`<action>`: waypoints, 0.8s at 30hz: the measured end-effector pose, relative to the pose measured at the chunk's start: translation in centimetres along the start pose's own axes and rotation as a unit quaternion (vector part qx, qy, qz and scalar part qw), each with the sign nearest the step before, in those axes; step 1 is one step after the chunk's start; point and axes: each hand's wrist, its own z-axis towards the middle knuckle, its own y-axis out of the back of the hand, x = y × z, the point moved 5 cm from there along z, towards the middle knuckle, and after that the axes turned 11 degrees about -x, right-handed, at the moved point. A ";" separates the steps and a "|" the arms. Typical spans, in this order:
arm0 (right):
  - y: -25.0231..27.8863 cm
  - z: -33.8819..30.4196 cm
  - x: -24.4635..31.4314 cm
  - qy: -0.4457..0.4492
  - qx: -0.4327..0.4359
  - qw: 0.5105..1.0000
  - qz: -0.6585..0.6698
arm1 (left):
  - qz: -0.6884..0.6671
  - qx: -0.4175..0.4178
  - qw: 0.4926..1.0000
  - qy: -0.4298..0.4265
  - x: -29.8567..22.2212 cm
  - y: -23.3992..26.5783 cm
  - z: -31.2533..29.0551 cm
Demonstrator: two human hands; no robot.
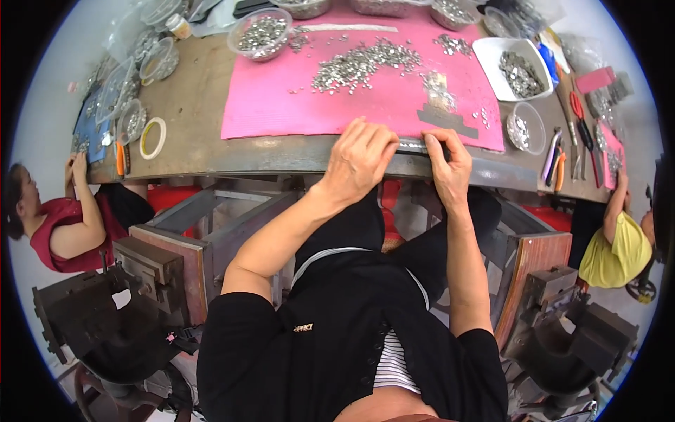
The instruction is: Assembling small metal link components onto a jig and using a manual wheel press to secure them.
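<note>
At the near edge of the bench, a narrow silvery strip (413,145) runs between my two hands. My left hand (357,163) is closed with its fingers curled by the strip's left end; what lies in the pinch is hidden. Thumb and fingertips of my right hand (452,165) pinch the strip's right end. Beyond my hands lies a pink mat (281,98) with a loose heap of small shiny metal pieces (355,67). Grey tape (448,121) is stuck to the mat near my right hand, with a smaller group of pieces (439,86) beyond it.
Left stand a clear tub (260,35) of metal pieces, a tape roll (152,138) and orange-handled pliers (123,159). Right are a white tray (485,50), a round tub (538,126), pliers (555,156) and a red-handled tool (581,112). One person sits at each side.
</note>
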 end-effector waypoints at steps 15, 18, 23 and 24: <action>-0.2 0.2 0.2 0.021 0.015 0.999 -0.025 | 0.014 -0.003 1.000 -0.023 1.4 1.3 -0.5; 0.1 0.2 -0.1 0.029 0.019 0.999 -0.028 | 0.061 -0.049 0.996 0.029 5.5 4.0 0.8; -3.6 2.8 3.7 0.138 0.083 0.983 -0.092 | 0.224 -0.061 0.966 0.114 11.7 8.7 1.6; -5.2 3.3 4.4 0.184 0.097 0.974 -0.094 | 0.224 -0.061 0.966 0.114 12.0 8.9 1.5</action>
